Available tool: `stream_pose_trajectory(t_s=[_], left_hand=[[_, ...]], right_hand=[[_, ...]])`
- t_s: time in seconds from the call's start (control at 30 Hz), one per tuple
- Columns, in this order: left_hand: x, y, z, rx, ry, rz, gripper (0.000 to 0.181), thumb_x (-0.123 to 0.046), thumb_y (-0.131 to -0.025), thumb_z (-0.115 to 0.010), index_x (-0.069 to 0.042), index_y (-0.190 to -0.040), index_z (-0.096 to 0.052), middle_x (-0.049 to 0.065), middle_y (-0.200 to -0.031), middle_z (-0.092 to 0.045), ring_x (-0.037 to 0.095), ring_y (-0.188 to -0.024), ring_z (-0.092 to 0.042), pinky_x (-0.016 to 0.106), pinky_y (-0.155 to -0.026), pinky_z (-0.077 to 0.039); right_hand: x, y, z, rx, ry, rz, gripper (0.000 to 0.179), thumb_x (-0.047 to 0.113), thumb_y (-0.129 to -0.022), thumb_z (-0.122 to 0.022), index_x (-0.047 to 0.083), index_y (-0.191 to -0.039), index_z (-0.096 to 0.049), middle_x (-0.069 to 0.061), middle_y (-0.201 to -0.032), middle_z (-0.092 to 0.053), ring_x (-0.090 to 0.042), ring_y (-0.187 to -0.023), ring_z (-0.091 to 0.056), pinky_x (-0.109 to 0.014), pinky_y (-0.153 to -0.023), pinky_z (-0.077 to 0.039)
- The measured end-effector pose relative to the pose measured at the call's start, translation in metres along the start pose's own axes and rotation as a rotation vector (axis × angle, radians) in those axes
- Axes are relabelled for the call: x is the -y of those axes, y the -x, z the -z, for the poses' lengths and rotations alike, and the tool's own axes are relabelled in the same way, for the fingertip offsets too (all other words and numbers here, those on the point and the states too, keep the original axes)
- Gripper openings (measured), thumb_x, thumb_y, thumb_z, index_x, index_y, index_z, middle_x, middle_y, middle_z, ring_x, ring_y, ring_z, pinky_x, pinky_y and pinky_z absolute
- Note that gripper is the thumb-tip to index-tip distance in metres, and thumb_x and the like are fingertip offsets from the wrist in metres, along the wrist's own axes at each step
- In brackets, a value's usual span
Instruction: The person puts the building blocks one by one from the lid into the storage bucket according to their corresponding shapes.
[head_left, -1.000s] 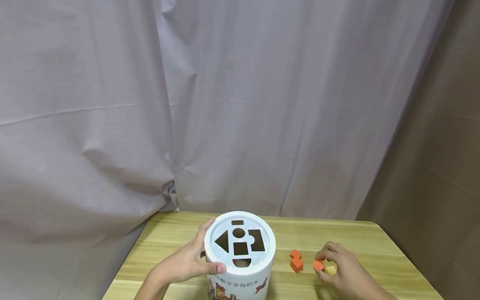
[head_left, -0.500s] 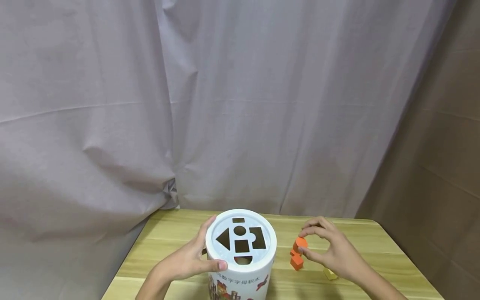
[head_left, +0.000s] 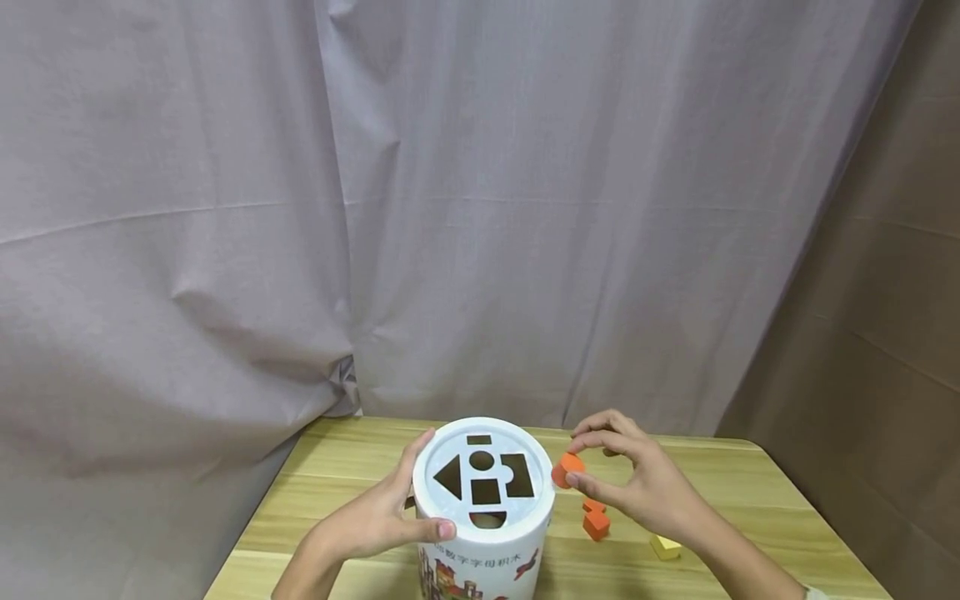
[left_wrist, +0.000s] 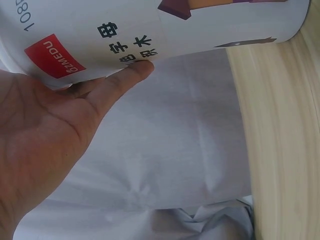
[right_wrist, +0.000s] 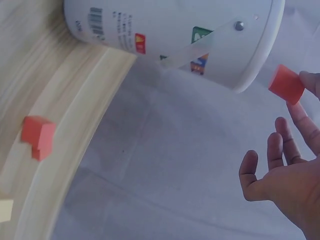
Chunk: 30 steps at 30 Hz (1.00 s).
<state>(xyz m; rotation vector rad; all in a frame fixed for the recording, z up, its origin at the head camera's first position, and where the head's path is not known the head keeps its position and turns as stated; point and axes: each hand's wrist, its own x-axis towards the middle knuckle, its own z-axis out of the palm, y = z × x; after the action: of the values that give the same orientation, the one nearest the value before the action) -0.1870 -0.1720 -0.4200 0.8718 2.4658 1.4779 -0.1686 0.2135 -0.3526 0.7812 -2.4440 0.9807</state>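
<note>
A white bucket (head_left: pixel 480 542) with shape cutouts in its lid (head_left: pixel 459 510) stands upright on the table. My left hand (head_left: pixel 378 518) grips its left side by the rim, the thumb at the front and the fingers toward the back. In the left wrist view, one digit of the left hand (left_wrist: pixel 65 117) lies along the printed wall. My right hand (head_left: pixel 637 483) pinches an orange cylinder block (head_left: pixel 568 471) between thumb and index finger, just right of the bucket's rim. The right wrist view shows this cylinder (right_wrist: pixel 287 84) tilted and apart from the rim, the other fingers loosely bent.
Two orange blocks (head_left: pixel 596 525) lie close together on the wooden table (head_left: pixel 720 492), right of the bucket. A yellow block (head_left: pixel 665 547) is farther right. Grey curtains (head_left: pixel 480 250) hang behind the table and along its sides.
My right hand has lifted the orange cylinder from beside the yellow block and carried it left, up to the bucket's rim. My left hand stays on the bucket.
</note>
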Motion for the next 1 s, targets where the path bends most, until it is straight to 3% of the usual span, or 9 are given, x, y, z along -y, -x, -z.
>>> stream_pose_trajectory(t_s=[0.13, 0.33, 0.57, 0.73, 0.87, 1.0], left_hand=[[-0.002, 0.004, -0.002, 0.013, 0.009, -0.005, 0.130, -0.035, -0.091, -0.094, -0.026, -0.178, 0.003, 0.026, -0.180, -0.028, 0.047, -0.163, -0.035, 0.075, -0.129, -0.033], [-0.006, -0.004, 0.000, 0.005, -0.006, -0.045, 0.129, -0.036, -0.092, -0.093, -0.028, -0.178, 0.003, 0.025, -0.178, -0.031, 0.046, -0.161, -0.040, 0.073, -0.127, -0.037], [-0.008, 0.007, -0.002, 0.022, -0.039, -0.024, 0.127, -0.037, -0.094, -0.091, -0.028, -0.178, 0.003, 0.026, -0.177, -0.033, 0.047, -0.157, -0.043, 0.070, -0.124, -0.040], [-0.011, -0.004, 0.001, 0.017, -0.003, -0.024, 0.129, -0.037, -0.093, -0.092, -0.027, -0.178, 0.004, 0.024, -0.179, -0.029, 0.044, -0.162, -0.038, 0.072, -0.127, -0.037], [-0.013, 0.003, -0.005, 0.020, 0.025, -0.006, 0.130, -0.036, -0.092, -0.092, -0.025, -0.178, 0.005, 0.023, -0.177, -0.033, 0.043, -0.161, -0.039, 0.072, -0.127, -0.039], [-0.025, 0.002, -0.003, 0.025, 0.040, -0.044, 0.130, -0.035, -0.093, -0.092, -0.023, -0.178, 0.006, 0.023, -0.176, -0.034, 0.045, -0.160, -0.042, 0.070, -0.126, -0.042]], right_hand=[[0.008, -0.001, -0.006, 0.015, -0.035, 0.005, 0.030, 0.027, -0.090, -0.095, 0.037, -0.114, -0.080, 0.010, -0.129, -0.068, -0.006, -0.118, -0.064, -0.032, -0.096, -0.057], [0.012, -0.014, -0.003, 0.004, -0.039, 0.068, 0.032, 0.023, -0.089, -0.096, 0.036, -0.114, -0.080, 0.009, -0.129, -0.069, -0.007, -0.120, -0.063, -0.033, -0.099, -0.057], [0.020, -0.010, -0.017, 0.049, -0.100, 0.059, 0.029, 0.026, -0.092, -0.094, 0.037, -0.113, -0.079, 0.006, -0.129, -0.070, -0.009, -0.116, -0.065, -0.034, -0.097, -0.056], [0.027, -0.024, -0.009, 0.054, -0.085, 0.071, 0.030, 0.026, -0.091, -0.095, 0.037, -0.114, -0.079, 0.009, -0.130, -0.069, -0.010, -0.121, -0.064, -0.043, -0.105, -0.054], [0.033, -0.025, -0.007, 0.091, -0.092, 0.056, 0.029, 0.028, -0.091, -0.095, 0.037, -0.114, -0.080, 0.010, -0.131, -0.069, -0.011, -0.122, -0.063, -0.042, -0.103, -0.054], [0.043, -0.032, -0.001, 0.109, -0.104, 0.055, 0.029, 0.023, -0.090, -0.095, 0.032, -0.114, -0.081, 0.006, -0.132, -0.070, -0.015, -0.126, -0.062, -0.048, -0.105, -0.054]])
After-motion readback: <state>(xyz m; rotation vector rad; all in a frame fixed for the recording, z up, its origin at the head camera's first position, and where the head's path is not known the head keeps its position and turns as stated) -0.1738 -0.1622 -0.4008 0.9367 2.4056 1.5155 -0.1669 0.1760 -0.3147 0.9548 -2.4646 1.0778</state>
